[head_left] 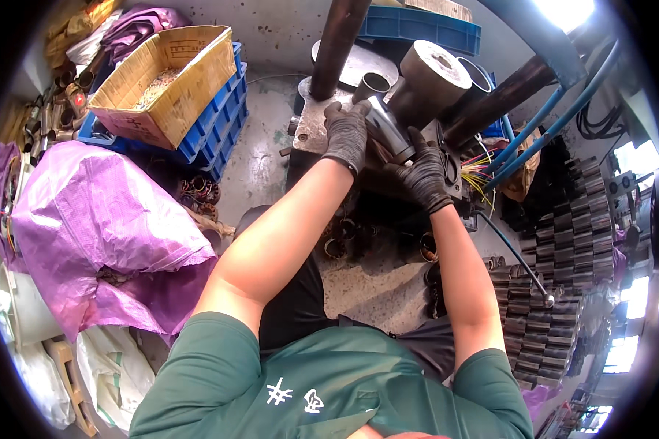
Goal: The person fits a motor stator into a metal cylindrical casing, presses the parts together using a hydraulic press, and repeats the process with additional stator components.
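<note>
I see the shiny metal tube (389,132) in the upper middle of the frame, a little right of centre, its long axis slanting from upper left to lower right. My left forearm (293,219) reaches up and rightward; my right forearm (461,267) rises from the lower right, leaning left. The grey-gloved left hand (346,134) curls at the tube's upper end; I can't tell whether it grips. The right hand (425,174) is closed around the lower end, thumb up.
</note>
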